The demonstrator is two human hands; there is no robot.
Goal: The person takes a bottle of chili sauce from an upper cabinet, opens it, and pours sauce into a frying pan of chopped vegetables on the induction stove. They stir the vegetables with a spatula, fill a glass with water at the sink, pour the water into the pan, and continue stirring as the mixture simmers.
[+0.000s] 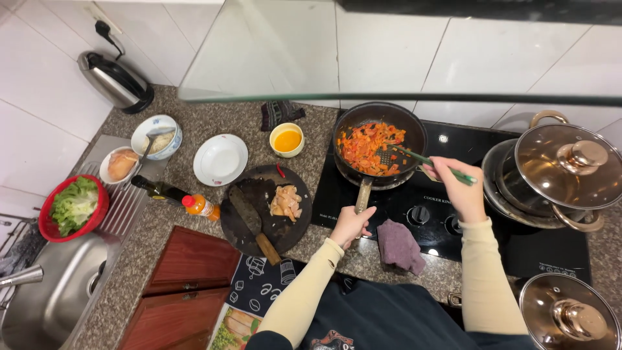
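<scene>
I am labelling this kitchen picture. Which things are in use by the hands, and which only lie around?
In use:
left hand on the pan handle
right hand holding the green utensil
frying pan of chopped vegetables

Lying about:
kettle
cutting board with cleaver
purple cloth
lidded pot

A dark, matt-looking pan (379,146) with a metal handle was gripped by the left hand (350,223), and a slotted spatula (421,157) with a green, plastic-looking handle was held in the right hand (460,188). Under both grips, a glossy black glass cooktop (492,240) was seen. Just below the left grip, a soft purple cloth (400,246) was laid. Left of that grip, a round dark board (243,223) looked worn and matt, with a wooden-handled cleaver (254,223) on it. The counter (194,123) looked like speckled polished stone. Right of the spatula grip, shiny polished steel pots (557,185) with glass lids were noted.
</scene>
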